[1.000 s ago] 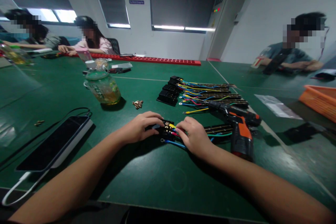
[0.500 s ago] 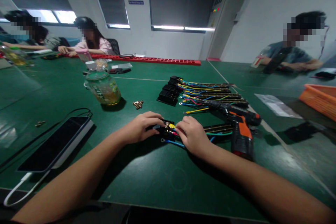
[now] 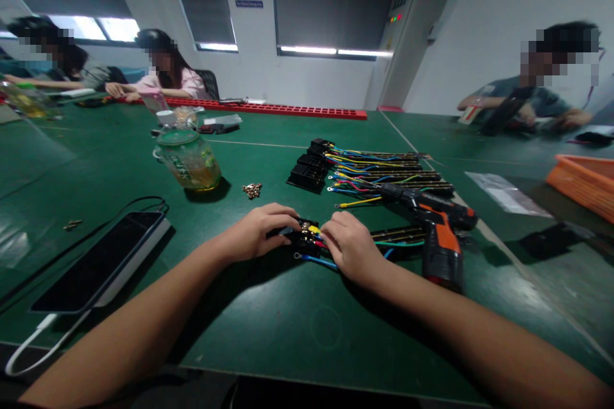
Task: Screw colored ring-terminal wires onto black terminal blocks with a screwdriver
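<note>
A black terminal block (image 3: pixel 307 244) with brass-coloured contacts lies on the green table between my hands. My left hand (image 3: pixel 266 230) grips its left end, fingers over the top and thumb at the near side. At its right side my right hand (image 3: pixel 350 244) is closed, pinching a wire with a yellow sleeve (image 3: pixel 314 229) at the contacts. A blue wire (image 3: pixel 314 261) with a ring lug lies loose in front of the block. Green and black strands run right from under my right hand. The fingertips partly hide the contacts.
Several wired black blocks (image 3: pixel 307 174) lie behind my hands. A cordless screwdriver (image 3: pixel 439 230) rests at right, its tip near their wires. Small brass screws (image 3: pixel 252 190) are piled at left, near a glass jar (image 3: pixel 189 160) and a phone (image 3: pixel 100 262). Co-workers sit across the table.
My hands and the block are almost unmoved. At the far right, a co-worker's hands and arms have shifted slightly.
</note>
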Motion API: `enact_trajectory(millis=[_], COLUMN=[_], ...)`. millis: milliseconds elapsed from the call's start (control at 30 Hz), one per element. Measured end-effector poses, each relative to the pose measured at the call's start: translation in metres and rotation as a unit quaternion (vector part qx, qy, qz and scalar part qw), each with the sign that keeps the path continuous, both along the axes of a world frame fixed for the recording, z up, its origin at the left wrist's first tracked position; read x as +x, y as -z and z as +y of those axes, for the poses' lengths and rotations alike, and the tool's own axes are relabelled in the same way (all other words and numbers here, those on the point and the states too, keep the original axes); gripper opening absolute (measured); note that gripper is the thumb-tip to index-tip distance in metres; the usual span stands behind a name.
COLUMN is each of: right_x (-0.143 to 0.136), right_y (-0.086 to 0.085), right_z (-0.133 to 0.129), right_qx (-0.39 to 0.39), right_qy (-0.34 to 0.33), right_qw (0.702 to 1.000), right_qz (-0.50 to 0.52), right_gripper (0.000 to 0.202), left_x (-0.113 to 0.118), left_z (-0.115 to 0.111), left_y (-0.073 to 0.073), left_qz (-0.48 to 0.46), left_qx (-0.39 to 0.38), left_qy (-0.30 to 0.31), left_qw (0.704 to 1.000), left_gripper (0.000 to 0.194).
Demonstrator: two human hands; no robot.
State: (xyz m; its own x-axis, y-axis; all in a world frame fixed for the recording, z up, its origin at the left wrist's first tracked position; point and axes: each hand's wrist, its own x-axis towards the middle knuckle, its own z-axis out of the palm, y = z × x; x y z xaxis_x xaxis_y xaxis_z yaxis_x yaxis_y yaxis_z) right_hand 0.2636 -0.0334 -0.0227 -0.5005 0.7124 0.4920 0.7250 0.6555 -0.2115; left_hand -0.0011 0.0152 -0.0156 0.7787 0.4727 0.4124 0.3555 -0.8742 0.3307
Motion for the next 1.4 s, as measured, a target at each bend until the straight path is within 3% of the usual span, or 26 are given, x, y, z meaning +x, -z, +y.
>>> enact_trajectory(millis=[1400], right_x=[-0.0011], right_y=[0.0061], right_z=[0.0016], right_qx=[0.034], right_qy=[-0.017], right_qw=[0.998], right_qz=[-0.06], right_gripper=[0.022], left_x=[0.0002], left_z=[-0.0009], left_y=[-0.0003], left_qz=[0.018], left_qx=[0.012], left_qy=[0.006], left_qw=[1.0], left_gripper=[0.025])
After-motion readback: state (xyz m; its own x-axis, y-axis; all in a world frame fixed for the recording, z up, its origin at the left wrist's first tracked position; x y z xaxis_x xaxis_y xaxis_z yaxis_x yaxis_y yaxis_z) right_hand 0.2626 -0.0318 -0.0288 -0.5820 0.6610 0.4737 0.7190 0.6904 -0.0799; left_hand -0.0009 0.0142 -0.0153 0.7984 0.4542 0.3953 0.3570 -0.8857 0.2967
